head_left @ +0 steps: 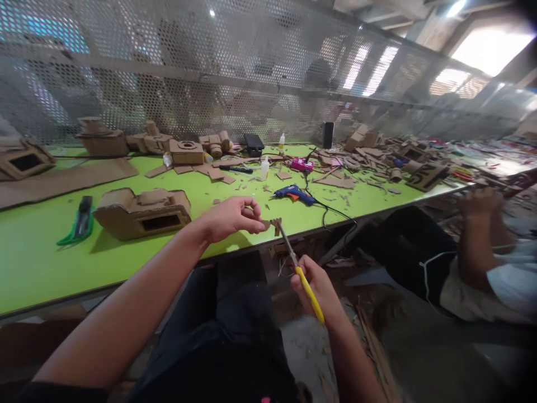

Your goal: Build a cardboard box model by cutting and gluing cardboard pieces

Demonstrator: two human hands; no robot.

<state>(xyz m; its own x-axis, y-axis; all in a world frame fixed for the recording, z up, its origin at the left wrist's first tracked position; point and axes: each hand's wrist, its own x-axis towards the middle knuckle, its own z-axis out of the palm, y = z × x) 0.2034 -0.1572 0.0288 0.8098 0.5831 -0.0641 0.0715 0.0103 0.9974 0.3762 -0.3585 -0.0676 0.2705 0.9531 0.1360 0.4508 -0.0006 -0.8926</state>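
Note:
My left hand (235,217) pinches a small cardboard piece (276,224) just off the front edge of the green table (50,263). My right hand (318,288) grips yellow-handled scissors (298,271), whose blades reach up to the cardboard piece. A cardboard camera model (142,211) sits on the table to the left of my left hand.
A green utility knife (80,220) lies at the left. A blue glue gun (293,194) with its cable, glue bottles (264,168), a pink device (302,164) and several cardboard models and scraps cover the far side. Another person (478,263) sits at the right. A perforated metal screen (235,73) backs the table.

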